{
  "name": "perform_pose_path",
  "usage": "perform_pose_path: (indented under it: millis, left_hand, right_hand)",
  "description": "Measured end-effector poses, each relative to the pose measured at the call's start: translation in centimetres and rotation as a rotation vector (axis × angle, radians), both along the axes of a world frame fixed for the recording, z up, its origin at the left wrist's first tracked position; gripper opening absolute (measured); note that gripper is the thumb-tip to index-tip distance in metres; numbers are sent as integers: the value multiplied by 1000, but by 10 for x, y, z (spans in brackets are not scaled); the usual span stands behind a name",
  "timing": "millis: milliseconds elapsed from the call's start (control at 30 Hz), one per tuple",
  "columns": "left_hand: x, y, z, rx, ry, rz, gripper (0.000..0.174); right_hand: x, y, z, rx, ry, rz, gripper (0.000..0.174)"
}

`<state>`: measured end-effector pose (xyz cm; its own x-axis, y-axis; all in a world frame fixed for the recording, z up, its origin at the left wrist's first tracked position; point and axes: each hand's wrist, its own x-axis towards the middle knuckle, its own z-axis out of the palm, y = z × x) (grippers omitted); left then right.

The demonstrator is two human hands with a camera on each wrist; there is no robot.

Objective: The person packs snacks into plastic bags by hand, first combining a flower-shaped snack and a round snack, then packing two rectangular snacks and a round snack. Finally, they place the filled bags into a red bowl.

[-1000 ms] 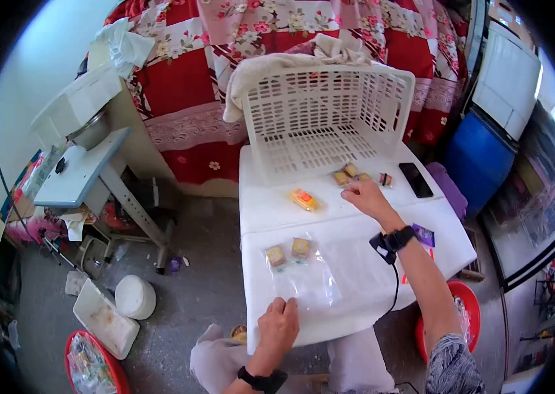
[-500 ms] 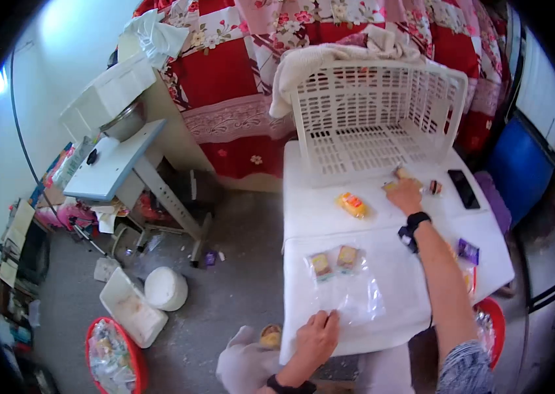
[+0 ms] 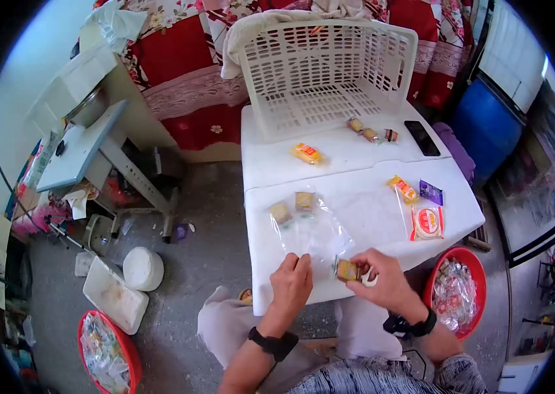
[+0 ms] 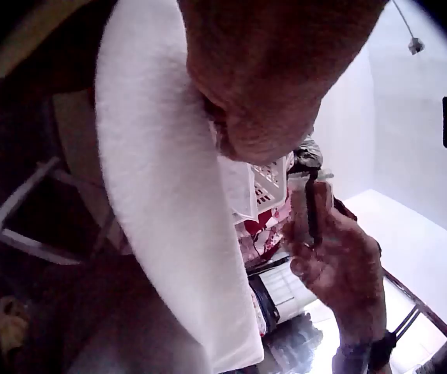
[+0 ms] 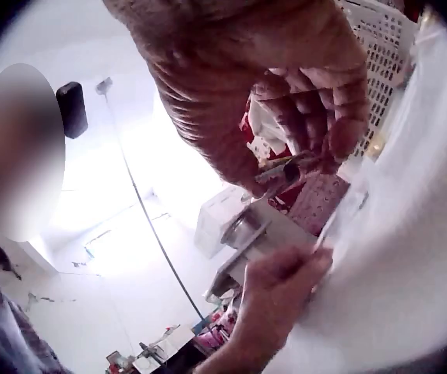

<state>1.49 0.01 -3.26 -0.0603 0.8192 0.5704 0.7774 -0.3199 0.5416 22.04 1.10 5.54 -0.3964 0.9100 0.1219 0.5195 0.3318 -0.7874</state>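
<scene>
A clear plastic bag (image 3: 317,231) lies flat near the front of the white table, with two square wrapped snacks (image 3: 304,201) inside at its far end. My left hand (image 3: 292,282) pinches the bag's near edge, and in the right wrist view its fingers are also at the film. Just right of the bag's opening, my right hand (image 3: 385,281) holds another square wrapped snack (image 3: 347,270) between thumb and fingers. That wrapped piece also shows upright in the right hand in the left wrist view, where my left hand (image 4: 270,86) hides much of the bag.
A white plastic basket (image 3: 261,98) lies on its side at the back. Before it are small wrapped snacks (image 3: 370,135), a yellow packet (image 3: 307,153) and a phone (image 3: 422,138). A round cracker packet (image 3: 427,223) and purple packet (image 3: 431,192) lie right. Red tubs (image 3: 485,284) stand on the floor.
My right hand reached to the snack group by the basket, took one wrapped snack and came back toward the bag's near edge. My left hand stays at that edge. The head view has shifted.
</scene>
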Motion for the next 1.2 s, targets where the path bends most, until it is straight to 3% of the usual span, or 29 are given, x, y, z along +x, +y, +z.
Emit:
perform_pose_path:
  millis: [133,333,467,533,700,900,1033,1100,1167,1200]
  left_hand:
    - [1,-1,0,16,-18,-24,19]
    - [11,7,-19,148,13,-62,24]
    - [18,8,5,117,-45,-68,17]
    - [12,9,4,107,-59,21,12]
    - [11,8,6,81,-27,17,12]
    - [15,3,8,109,173,-77,21]
    - [9,0,3,47,176,-67,35]
    - [8,3,2,81,161,-51,36]
    - [8,3,4,74,123,-65,37]
    - [7,0,4,72,98,-76,37]
  right_hand:
    - [-16,-14,-29,326,-99,-124,33]
    - [-41,1,-55,571,-217,-234,30]
    - [-49,8,-53,494,-204,-335,31]
    - [-52,0,-50,504,-158,-286,32]
    - [-51,-11,-51,436,-116,-184,31]
    - [-62,21,-63,416,-138,-393,33]
    - [-61,-2,-58,557,-12,-288,31]
    - [-56,-8,-62,574,-46,-247,27]
    - [-53,-11,-58,482,-182,4,22]
    - [-55,-10,-58,472,-187,0,22]
